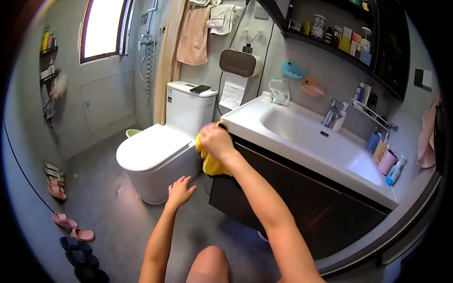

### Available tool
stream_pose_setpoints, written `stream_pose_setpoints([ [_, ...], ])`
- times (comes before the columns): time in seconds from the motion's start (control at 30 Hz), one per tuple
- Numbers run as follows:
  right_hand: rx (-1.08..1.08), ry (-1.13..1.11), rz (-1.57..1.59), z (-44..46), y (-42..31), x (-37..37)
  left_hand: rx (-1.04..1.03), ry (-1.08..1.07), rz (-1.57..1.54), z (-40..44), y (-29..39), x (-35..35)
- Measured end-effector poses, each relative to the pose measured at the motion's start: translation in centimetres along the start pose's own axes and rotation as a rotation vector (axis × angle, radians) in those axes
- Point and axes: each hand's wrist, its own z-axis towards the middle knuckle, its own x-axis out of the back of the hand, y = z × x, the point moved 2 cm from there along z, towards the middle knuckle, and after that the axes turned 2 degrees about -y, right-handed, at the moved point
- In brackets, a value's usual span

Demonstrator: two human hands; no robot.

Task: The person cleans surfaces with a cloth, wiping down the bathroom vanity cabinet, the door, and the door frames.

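Note:
My right hand [216, 140] is closed on a yellow cloth [213, 165], which hangs down beside the left end of the dark vanity cabinet [278, 184]. That hand is at the near left corner of the white sink counter [238, 115]. Lower and to the left, my left hand [180, 191] has its fingers spread and holds nothing. It is in front of the white toilet [153, 146], whose lid is down. A black phone [200, 88] lies on top of the toilet tank.
A tissue box [240, 63] hangs on the wall above the counter's left end. Bottles and cups [387, 162] stand at the sink's right. Slippers [80, 252] line the left wall. A green basin [132, 133] sits behind the toilet. Shelves [330, 45] hang above the sink.

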Motion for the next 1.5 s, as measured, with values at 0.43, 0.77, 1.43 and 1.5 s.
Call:
stream_pose_setpoints([
  [0.43,-0.864,0.470,1.156,-18.6,-1.7,11.2,-0.435,0.049,-1.062,-3.8,17.6,4.2],
  [0.77,-1.112,0.253,1.592,-36.2,-3.3,16.3,-0.052,-0.845,-1.682,-5.9,27.5,-2.1],
  [1.43,-1.659,1.257,1.261,-56.6,-8.0,29.9,0.025,-1.685,-2.045,-13.1,37.1,-11.0],
  [1.5,-1.823,1.385,0.855,-55.4,-7.1,30.4,0.030,-1.722,-2.074,-13.8,38.0,-11.1],
])
